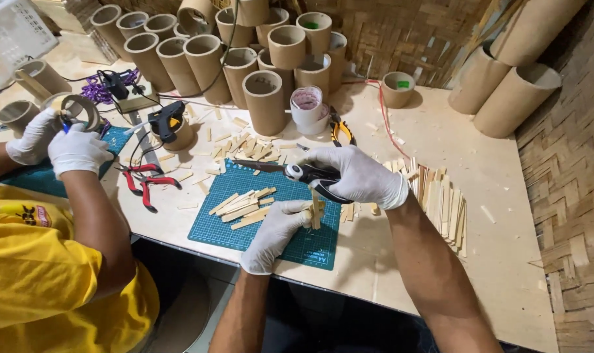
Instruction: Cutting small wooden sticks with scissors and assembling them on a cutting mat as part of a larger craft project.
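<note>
head view shows our right hand (pixel 362 176), gloved in white, closed around the dark handles of a pair of scissors (pixel 290 170) whose blades point left and stand apart from the wood. our left hand (pixel 277 229), gloved too, pinches a thin pale bamboo strip (pixel 316 210) upright over the teal cutting mat (pixel 225 225), its fingers curled tight around the lower end. we judge that we are trimming strips to length, and that the next cut calls for bringing the blades square across the strip while the left hand keeps it steady. the strip looks flat, narrow and straw-coloured, like the cut pieces (pixel 241 208) lying loose on the mat just left of our hand. a stack of longer strips (pixel 441 202) leans at our right, and cardboard tubes (pixel 264 98) stand behind. at the far left a co-worker's gloved hands (pixel 65 144) hold a roll of tape (pixel 81 111).
</note>
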